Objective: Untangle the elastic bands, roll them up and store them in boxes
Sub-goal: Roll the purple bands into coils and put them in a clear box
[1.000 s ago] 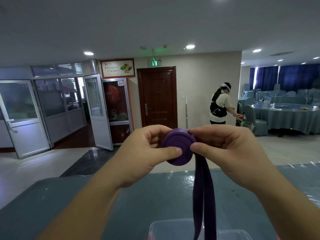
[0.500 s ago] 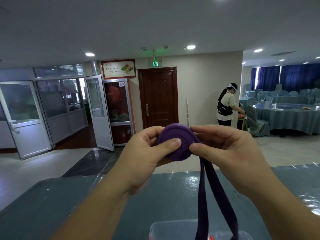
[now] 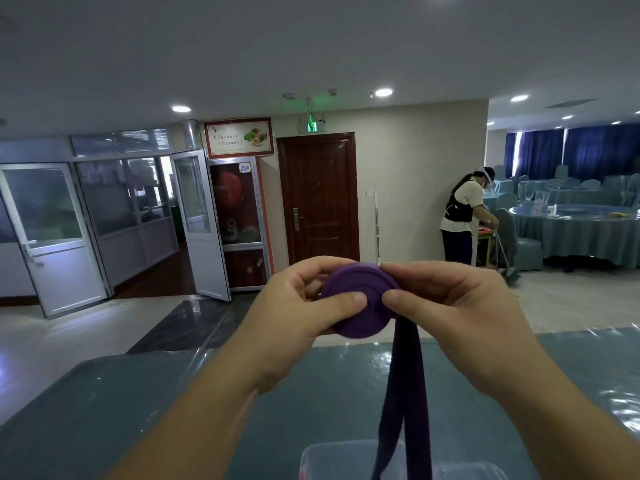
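Left hand (image 3: pixel 294 317), right hand (image 3: pixel 446 306) raised together, fingers curled, thumbs nearly touching.

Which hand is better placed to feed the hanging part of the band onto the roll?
The right hand, probably: the loose tail hangs from the roll just below its thumb, while the left hand holds the roll's other side.

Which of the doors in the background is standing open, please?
The glass door beside the red cabinet is swung open; the brown wooden door is closed.

table (image 3: pixel 173 410) bare left of hands; clear box (image 3: pixel 349 459) (hanging band (image 3: pixel 405 393) over it) blocks below.
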### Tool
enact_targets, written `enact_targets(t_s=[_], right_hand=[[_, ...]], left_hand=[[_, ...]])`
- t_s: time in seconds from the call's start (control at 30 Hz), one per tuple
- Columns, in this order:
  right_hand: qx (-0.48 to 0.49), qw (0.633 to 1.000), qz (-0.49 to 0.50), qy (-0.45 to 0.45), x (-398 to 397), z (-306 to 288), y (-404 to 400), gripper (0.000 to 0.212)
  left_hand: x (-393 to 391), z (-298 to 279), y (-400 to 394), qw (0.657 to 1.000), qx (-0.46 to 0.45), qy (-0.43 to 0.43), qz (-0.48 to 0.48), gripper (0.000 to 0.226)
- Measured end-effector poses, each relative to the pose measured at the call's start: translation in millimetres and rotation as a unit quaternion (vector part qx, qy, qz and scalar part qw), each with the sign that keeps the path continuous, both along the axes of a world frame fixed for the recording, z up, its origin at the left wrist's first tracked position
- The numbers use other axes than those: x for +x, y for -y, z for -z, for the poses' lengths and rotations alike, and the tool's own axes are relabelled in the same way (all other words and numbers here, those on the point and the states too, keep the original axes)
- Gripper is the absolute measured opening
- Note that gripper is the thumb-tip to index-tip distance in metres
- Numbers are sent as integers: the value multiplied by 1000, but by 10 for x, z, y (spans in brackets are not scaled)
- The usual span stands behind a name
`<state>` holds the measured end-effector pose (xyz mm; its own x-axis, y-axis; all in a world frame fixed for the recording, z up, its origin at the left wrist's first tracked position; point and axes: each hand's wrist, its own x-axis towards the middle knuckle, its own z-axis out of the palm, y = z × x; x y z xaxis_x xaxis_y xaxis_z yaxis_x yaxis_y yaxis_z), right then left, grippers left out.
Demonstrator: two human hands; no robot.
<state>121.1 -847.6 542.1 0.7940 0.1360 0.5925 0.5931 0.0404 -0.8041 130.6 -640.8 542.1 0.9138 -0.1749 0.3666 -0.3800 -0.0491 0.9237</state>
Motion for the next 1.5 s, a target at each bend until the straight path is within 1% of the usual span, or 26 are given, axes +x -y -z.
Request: enact_targets(t_s=[0.07,0.1,0.17,0.23,0.27,0.3,0.4,0.43,0.47,0.53,0.6,0.63,0.7,0.8,0.83,0.9,0.97,1.03,1.1,1.13,1.17,1.23,1.33,1.37,1.5], right_hand=[[-28,1000,-3,2,-6,4,8,30],[-23,1000,-1,2,1,17,10,31],[9,1000,1,-4,22,45,18,36],[34,999,-3,-12,42,55,22,37],[34,999,-3,-14,47,51,30,36],[25,1000,-5,-15,47,44,41,34],[-31,999,-20,-15,26,11,59,29],[-32,999,-22,-14,26,12,61,29],[-15,999,-25,-14,29,16,64,29],[28,999,-31,-21,46,29,71,34],[43,998,-36,-28,68,36,79,39],[40,998,-40,-32,79,33,85,40],[24,998,-52,-40,86,19,104,38],[-6,999,-43,-30,67,12,96,36],[4,999,-36,-26,69,27,89,36],[39,999,-25,-26,70,43,74,37],[44,999,-16,-24,76,42,71,37],[10,1000,-13,-24,63,25,80,31],[-59,998,-6,-20,47,21,84,27],[-83,996,0,-14,37,18,77,27],[-86,996,3,-9,27,22,67,26],[-47,999,1,-7,8,28,52,26],[2,1000,-22,-19,15,33,57,35],[7,999,-31,-27,21,38,67,36],[-35,997,-55,-49,3,38,86,34]], left_hand=[[5,-17,-62,998,62,18,0,44],[4,-16,-77,998,63,24,-3,43],[-11,24,-57,999,24,24,-10,43],[-20,60,-7,1000,-28,-7,-4,43],[-23,65,4,999,-35,-19,1,42],[-24,56,-3,999,-21,-24,4,41],[-7,-18,-71,994,108,0,10,37],[-6,-39,-84,992,124,6,14,36],[0,-41,-86,994,110,6,16,36],[-3,-18,-56,999,42,-5,20,42],[5,17,-12,999,-18,-29,22,45],[12,31,0,999,-28,-38,26,46],[19,27,-4,999,3,-33,30,47],[22,-39,-50,994,107,9,8,42],[15,-52,-51,994,112,15,4,42],[9,-40,-35,996,82,20,-6,44],[19,2,-9,998,52,21,-16,41],[21,24,-2,997,71,24,-19,41],[20,6,-16,989,140,33,-18,43],[22,-3,-29,985,166,35,-20,42],[17,-10,-37,984,173,32,-22,40],[1,0,-34,990,140,23,-19,38],[-2,64,-7,999,35,-14,-3,43],[-3,70,-9,1000,25,-18,-1,44],[-34,8,-39,993,114,15,7,37]])
